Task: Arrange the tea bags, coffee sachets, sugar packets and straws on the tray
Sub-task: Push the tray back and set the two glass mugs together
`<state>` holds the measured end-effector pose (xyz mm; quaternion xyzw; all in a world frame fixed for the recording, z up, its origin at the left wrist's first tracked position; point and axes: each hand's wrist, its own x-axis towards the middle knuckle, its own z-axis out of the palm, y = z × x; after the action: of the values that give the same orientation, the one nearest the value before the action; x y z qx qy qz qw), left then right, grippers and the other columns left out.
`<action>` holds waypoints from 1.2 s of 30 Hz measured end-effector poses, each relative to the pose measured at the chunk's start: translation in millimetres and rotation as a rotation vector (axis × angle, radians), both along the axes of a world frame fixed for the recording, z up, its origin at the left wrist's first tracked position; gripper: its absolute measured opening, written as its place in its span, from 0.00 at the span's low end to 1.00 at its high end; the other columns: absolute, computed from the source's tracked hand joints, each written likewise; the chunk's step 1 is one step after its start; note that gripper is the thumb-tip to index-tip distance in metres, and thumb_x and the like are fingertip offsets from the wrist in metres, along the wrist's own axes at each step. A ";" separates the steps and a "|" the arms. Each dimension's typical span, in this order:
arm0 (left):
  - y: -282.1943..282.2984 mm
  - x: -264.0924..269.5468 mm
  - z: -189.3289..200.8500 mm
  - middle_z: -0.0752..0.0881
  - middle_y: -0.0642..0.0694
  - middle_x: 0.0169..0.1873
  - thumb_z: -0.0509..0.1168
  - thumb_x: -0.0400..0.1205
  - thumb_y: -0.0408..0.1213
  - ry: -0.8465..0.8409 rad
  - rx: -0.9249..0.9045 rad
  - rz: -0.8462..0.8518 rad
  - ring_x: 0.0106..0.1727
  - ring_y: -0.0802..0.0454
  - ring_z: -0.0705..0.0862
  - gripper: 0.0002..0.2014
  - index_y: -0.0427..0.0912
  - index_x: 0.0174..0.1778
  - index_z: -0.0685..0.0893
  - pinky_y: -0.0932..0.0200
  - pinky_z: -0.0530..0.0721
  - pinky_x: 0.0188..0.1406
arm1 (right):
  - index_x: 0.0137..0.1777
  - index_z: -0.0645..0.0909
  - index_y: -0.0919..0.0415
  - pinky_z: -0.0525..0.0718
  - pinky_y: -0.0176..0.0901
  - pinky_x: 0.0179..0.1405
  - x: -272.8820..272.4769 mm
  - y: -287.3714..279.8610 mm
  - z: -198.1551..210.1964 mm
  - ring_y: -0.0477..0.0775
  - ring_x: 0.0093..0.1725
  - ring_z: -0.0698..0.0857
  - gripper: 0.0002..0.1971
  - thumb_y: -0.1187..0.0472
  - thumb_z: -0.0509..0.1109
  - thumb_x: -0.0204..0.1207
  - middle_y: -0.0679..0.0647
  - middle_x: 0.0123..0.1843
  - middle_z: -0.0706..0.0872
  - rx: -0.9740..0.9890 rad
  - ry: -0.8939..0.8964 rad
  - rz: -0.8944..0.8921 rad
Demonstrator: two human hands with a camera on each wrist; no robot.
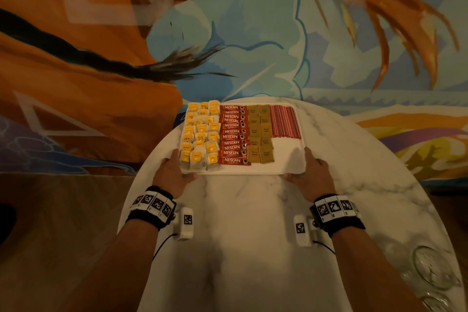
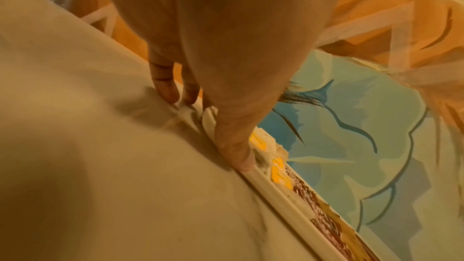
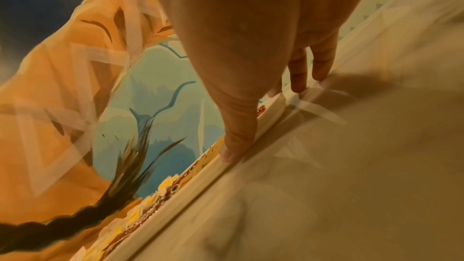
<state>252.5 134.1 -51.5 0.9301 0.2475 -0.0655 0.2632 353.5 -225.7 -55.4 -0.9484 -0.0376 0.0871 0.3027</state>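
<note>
A white tray (image 1: 287, 157) sits at the far side of the round marble table (image 1: 253, 235). On it, from left to right, lie yellow tea bags (image 1: 200, 134), red Nescafe coffee sachets (image 1: 233, 134), brown sugar packets (image 1: 260, 134) and red straws (image 1: 285, 121). My left hand (image 1: 178, 167) hugs the near left corner, its thumb (image 2: 238, 146) lying along the near rim (image 2: 288, 201) and its straight fingers beside the left edge. At the near right corner my right hand (image 1: 301, 164) does the same, with its thumb (image 3: 238, 142) on the rim (image 3: 175, 199).
Clear glasses (image 1: 430, 268) stand at the table's near right edge. A painted orange and blue wall (image 1: 253, 33) rises right behind the tray. The tray's far left corner hangs slightly over the table's curved edge.
</note>
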 end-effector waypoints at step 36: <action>-199.5 -62.1 78.4 0.86 0.58 0.60 0.77 0.78 0.48 -0.080 -0.403 -0.169 0.55 0.56 0.88 0.25 0.51 0.70 0.80 0.55 0.87 0.57 | 0.83 0.67 0.44 0.79 0.41 0.59 -39.4 -148.4 204.5 0.47 0.64 0.83 0.37 0.36 0.72 0.76 0.43 0.70 0.81 -0.057 0.083 0.464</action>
<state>190.4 -65.4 26.9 0.8780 0.1399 -0.0985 0.4470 314.0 -374.2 149.0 -0.9180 -0.2399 0.1942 0.2491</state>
